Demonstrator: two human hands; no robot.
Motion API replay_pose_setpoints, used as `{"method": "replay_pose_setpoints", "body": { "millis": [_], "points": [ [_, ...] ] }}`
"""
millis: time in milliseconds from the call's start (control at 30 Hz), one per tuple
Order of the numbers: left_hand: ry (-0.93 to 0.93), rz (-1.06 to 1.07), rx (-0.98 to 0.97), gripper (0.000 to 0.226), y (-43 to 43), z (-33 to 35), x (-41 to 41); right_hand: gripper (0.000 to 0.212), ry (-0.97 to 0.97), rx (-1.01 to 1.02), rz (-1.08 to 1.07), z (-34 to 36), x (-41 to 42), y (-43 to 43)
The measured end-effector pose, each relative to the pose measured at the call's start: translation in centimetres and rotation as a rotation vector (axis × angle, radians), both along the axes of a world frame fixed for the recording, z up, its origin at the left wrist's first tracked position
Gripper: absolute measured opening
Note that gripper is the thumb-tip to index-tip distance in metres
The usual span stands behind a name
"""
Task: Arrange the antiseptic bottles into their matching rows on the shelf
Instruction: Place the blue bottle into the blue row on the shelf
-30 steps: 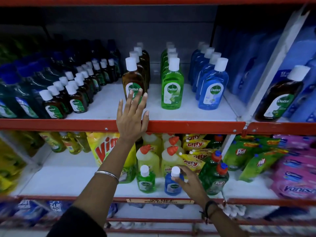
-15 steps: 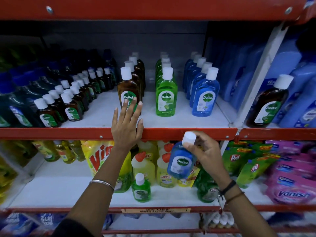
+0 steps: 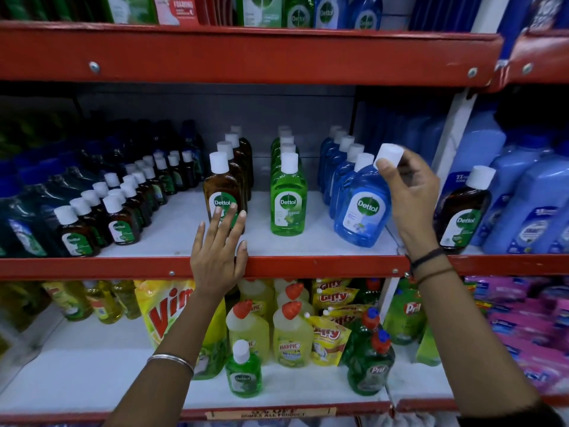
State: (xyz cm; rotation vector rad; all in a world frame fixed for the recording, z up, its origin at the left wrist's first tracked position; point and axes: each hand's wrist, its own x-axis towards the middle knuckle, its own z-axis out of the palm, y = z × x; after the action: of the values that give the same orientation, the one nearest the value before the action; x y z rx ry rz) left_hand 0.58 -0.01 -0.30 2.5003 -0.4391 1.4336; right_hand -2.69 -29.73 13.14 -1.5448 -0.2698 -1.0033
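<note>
My right hand [image 3: 409,195] grips a blue Dettol bottle [image 3: 361,211] by its white cap and neck, tilted, with its base on the middle shelf [image 3: 323,266] at the front of the blue row [image 3: 340,155]. To the left run a green row [image 3: 288,195] and a brown row [image 3: 223,192]. My left hand [image 3: 220,251] rests flat on the red shelf edge, fingers spread, its fingertips up against the front brown bottle. A small green Dettol bottle [image 3: 244,371] stands alone on the lower shelf. A brown Dettol bottle [image 3: 465,211] stands in the right bay among blue containers.
Small brown bottles [image 3: 117,208] fill the left of the middle shelf in rows. The lower shelf holds a Vim pouch [image 3: 172,315], Harpic bottles [image 3: 291,337], Giffy packs, Pril bottles [image 3: 369,359] and pink Vanish packs [image 3: 523,328]. A white upright [image 3: 452,134] divides the bays.
My right hand has lifted the blue bottle from below the shelf edge up onto the middle shelf at the blue row's front. The left hand has stayed on the edge. The view has tilted upward.
</note>
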Motion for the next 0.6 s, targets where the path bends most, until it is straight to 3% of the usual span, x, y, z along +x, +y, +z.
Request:
{"method": "replay_pose_setpoints", "body": {
  "millis": [200, 600],
  "points": [
    [-0.006, 0.007, 0.002, 0.049, 0.0, -0.1, 0.1, 0.046, 0.141, -0.069, -0.02, -2.7, 2.9, -1.1],
    [0.014, -0.022, 0.012, 0.05, 0.2, 0.1, -0.1, 0.05, 0.182, -0.083, -0.175, -3.9, 0.5, 0.3]
  ]
}}
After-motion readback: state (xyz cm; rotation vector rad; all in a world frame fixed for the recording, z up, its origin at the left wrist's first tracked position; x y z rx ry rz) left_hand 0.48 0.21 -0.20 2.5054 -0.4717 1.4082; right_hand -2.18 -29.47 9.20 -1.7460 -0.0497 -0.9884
